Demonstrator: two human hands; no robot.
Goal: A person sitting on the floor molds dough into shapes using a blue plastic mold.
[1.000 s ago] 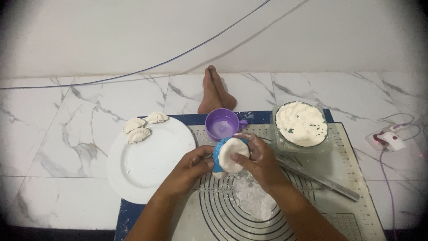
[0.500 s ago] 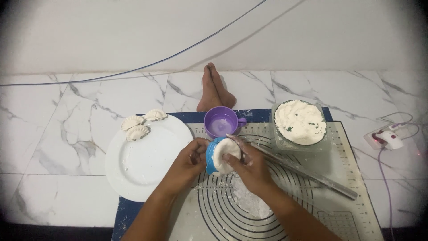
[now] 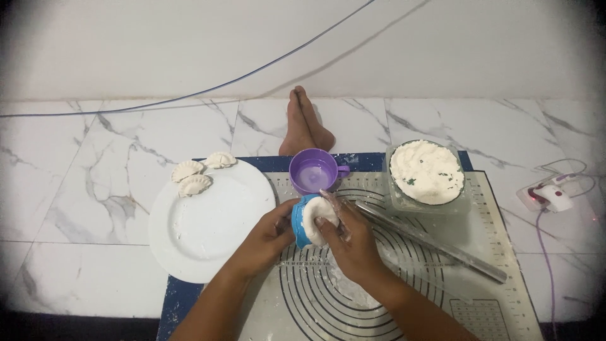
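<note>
Both hands are up over the pastry mat [image 3: 499, 215], near its top edge. Left hand [image 3: 268, 237] grips the blue dumpling press [image 3: 302, 221] from the side, fingers wrapped on it. Right hand [image 3: 353, 237] has fingertips together, pressing the white dough round [image 3: 317, 216] into the press. Tight quarters: purple cup [image 3: 312, 172] just behind, rolling pin [image 3: 435, 243] close at the right, white plate [image 3: 208, 227] close at the left with three dumplings [image 3: 196, 173] on its far rim. Filling bowl [image 3: 427, 173] sits farther right.

Bright, even light — dark vignette at corners.
</note>
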